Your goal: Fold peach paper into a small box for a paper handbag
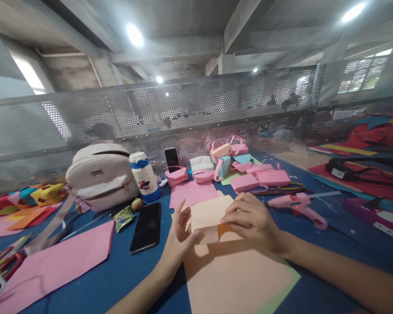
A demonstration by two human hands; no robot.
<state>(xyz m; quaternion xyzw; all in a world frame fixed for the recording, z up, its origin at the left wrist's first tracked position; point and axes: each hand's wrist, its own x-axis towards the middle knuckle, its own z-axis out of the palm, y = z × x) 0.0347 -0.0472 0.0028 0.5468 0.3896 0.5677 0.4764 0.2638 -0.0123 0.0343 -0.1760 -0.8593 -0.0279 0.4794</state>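
A small folded box of peach paper [209, 213] is between my two hands, just over a stack of peach sheets [229, 279] with a green edge below. My left hand [181, 231] grips the box's left end, thumb on the near side and fingers behind. On the right side, my right hand [253, 218] pinches the paper beside an orange-looking shaded opening or fold. Its fingertips partly cover that end of the box. Beyond my hands lie a pink sheet [193, 194] and several small pink, peach and blue paper bags [224, 165].
To the right sit a pink glue gun [293, 203] and a purple-and-white device [376, 218]. Leftward are a black phone [146, 229], a snack packet [123, 218], a bottle [144, 176], a backpack [101, 176] and pink paper [62, 261]. A perforated metal screen [190, 117] stands behind.
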